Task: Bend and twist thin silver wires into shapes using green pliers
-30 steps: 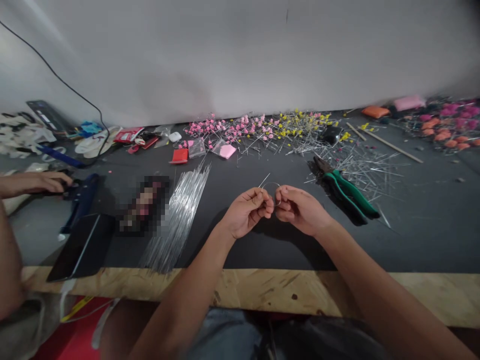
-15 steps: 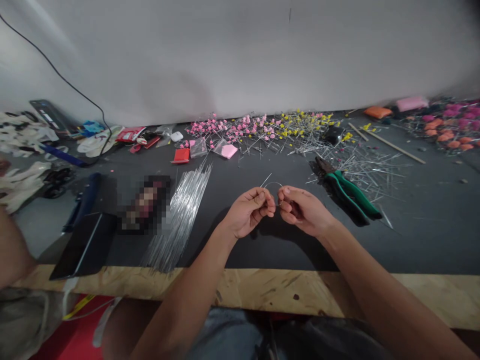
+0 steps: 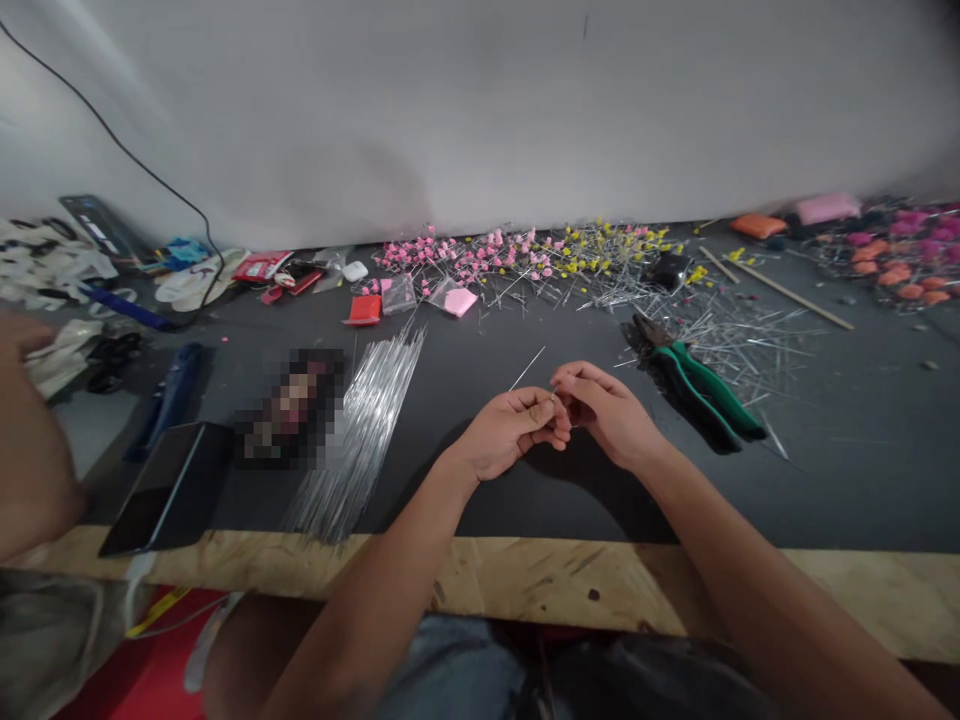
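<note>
Near the middle of the dark table, my left hand (image 3: 517, 432) is closed in a pinch on a thin wire. My right hand (image 3: 611, 415) touches its fingertips and pinches the same wire. Most of the wire is hidden by the fingers. A straight thin wire (image 3: 528, 368) shows just above my left hand; whether it belongs to the held piece is unclear. A bundle of straight silver wires (image 3: 367, 430) lies left of my left hand. Green-handled pliers (image 3: 697, 385) rest to the right of my right hand.
Pink-tipped wires (image 3: 465, 255), yellow-tipped wires (image 3: 607, 250) and loose wires (image 3: 735, 335) lie along the back. A black phone (image 3: 169, 490) sits by the wooden edge (image 3: 517, 580). Another person's arm (image 3: 37, 450) is at the far left.
My hands have come together, and the wire loop that showed between them is now mostly hidden by my fingers. The other person's arm at the left has moved further into view.
</note>
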`<act>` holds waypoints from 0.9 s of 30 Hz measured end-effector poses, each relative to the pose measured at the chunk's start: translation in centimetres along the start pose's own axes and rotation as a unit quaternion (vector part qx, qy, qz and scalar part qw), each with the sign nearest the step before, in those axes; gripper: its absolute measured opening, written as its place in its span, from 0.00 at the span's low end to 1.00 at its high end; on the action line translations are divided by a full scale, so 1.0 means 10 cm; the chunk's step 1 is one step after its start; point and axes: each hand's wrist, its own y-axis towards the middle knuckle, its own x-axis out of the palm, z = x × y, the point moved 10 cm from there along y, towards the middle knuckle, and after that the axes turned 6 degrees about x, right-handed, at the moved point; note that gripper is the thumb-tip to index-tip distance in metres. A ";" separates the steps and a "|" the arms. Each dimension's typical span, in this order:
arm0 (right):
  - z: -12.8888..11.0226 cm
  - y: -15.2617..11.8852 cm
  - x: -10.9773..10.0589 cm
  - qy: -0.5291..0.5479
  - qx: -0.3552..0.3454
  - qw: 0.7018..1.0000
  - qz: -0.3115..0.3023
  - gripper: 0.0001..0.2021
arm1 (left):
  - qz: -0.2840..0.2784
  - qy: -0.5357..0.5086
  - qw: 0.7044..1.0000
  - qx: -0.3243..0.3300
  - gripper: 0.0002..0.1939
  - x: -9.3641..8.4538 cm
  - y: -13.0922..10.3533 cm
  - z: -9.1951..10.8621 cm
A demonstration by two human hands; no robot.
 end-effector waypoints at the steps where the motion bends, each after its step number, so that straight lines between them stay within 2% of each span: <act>1: -0.01 0.00 0.02 -0.006 -0.013 1.000 -0.006 0.06 | 0.002 0.001 1.000 -0.006 0.11 0.00 0.00 -0.02; 7: -0.05 -0.04 0.12 -0.040 -0.059 0.997 -0.001 0.05 | 0.014 -0.001 1.000 -0.017 0.10 -0.03 0.01 -0.06; 16: -0.10 -0.06 0.06 -0.057 -0.072 0.994 0.051 0.05 | 0.017 -0.028 0.999 -0.011 0.07 -0.01 0.02 -0.06; 27: -0.11 -0.06 0.01 -0.113 -0.095 0.987 0.068 0.05 | 0.043 -0.027 0.999 -0.016 0.06 -0.07 0.02 -0.05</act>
